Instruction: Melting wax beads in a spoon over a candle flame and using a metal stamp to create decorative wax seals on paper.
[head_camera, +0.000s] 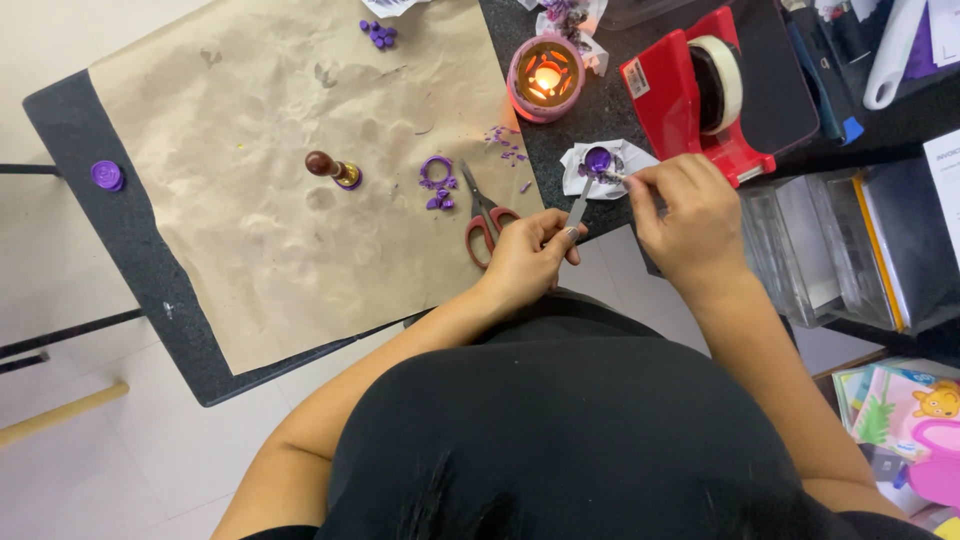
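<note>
Head view: left hand (525, 262) gripping one metal spoon (583, 198), right hand (685, 215) pinching one small tool (612, 177), two hands total.

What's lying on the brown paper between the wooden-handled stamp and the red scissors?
In the head view, between the stamp and the scissors lie a purple wax ring and small purple wax scraps on the brown paper.
</note>
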